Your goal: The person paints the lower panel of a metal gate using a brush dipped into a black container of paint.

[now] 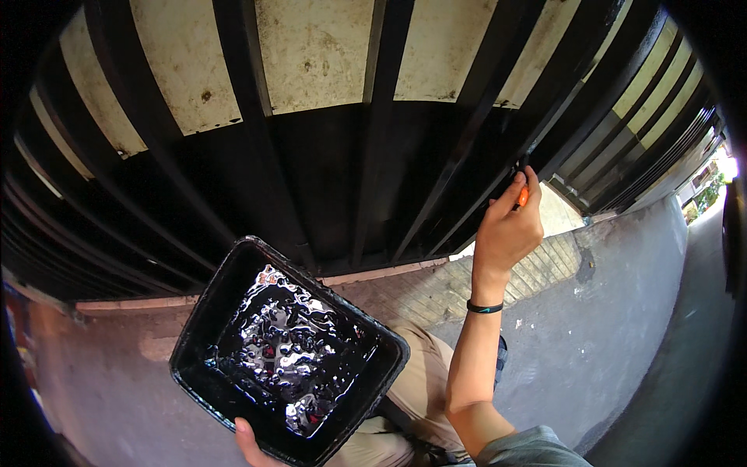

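My left hand (253, 445) grips the near edge of a black plastic basin (204, 331), with only a thumb and part of the hand showing. Glossy black liquid that looks like paint (288, 350) covers the basin's bottom and reflects light. Raised to the right, my right hand (510, 226) is closed around a paintbrush (524, 195) with an orange handle. The brush's dark tip is against or very close to a black metal bar (554, 115) of the gate; contact is hard to make out, and the bristles blend into the bar.
Black upright bars (381, 54) stand across the front, with stained cream panels (315, 47) behind their upper part and a dark panel lower down. Below runs a ridged concrete strip (537, 268), then grey pavement (591, 342). My bent knees are beneath the basin.
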`<state>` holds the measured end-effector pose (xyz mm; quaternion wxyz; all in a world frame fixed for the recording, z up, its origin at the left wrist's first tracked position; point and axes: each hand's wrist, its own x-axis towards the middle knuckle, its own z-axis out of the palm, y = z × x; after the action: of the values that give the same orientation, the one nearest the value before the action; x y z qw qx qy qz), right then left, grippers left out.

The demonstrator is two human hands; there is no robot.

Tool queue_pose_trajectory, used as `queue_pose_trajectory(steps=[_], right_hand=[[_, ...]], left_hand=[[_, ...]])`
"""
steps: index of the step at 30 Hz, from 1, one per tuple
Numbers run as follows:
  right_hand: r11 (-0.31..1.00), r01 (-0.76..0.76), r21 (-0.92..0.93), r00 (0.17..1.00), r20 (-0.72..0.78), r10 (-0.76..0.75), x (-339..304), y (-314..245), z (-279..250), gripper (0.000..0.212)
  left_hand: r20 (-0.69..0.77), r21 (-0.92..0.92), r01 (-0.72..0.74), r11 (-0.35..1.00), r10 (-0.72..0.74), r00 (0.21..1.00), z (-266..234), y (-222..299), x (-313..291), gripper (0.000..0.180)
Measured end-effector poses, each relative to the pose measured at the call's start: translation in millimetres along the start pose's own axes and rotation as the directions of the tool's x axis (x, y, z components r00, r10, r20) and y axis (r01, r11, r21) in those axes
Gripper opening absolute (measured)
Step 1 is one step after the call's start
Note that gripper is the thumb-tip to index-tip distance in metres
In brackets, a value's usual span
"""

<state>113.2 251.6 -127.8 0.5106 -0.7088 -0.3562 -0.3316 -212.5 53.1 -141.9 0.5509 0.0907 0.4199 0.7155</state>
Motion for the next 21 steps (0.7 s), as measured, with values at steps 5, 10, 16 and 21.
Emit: queue_pose_trajectory(steps=[5, 10, 16, 21], right_hand=[[0.997, -0.072, -0.022, 0.995, 0.064, 0.074, -1.6, -9.0, -8.2, 0.023], [0.985, -0.116, 0.125, 0.992, 0.064, 0.108, -8.4, -9.1, -11.3, 0.023], [0.984, -0.005, 0.176, 0.997, 0.073, -0.008, -26.4, -13.9, -22.6, 0.025], [0.983, -0.029, 0.181, 0.998, 0.061, 0.018, -25.0, -10.3, -18.4, 0.026]], left_hand=[[-0.063, 0.004, -0.004, 1.000, 0.005, 0.998, 5.6, -1.1, -2.7, 0.082], [-0.099, -0.023, -0.011, 1.000, 0.009, 0.995, -10.3, -3.6, -1.8, 0.076], [0.072, 0.053, -0.120, 0.991, 0.116, 0.991, -17.0, -8.5, -2.8, 0.071], [0.117, 0.093, -0.173, 0.981, 0.162, 0.980, -15.7, -10.4, 0.1, 0.074]])
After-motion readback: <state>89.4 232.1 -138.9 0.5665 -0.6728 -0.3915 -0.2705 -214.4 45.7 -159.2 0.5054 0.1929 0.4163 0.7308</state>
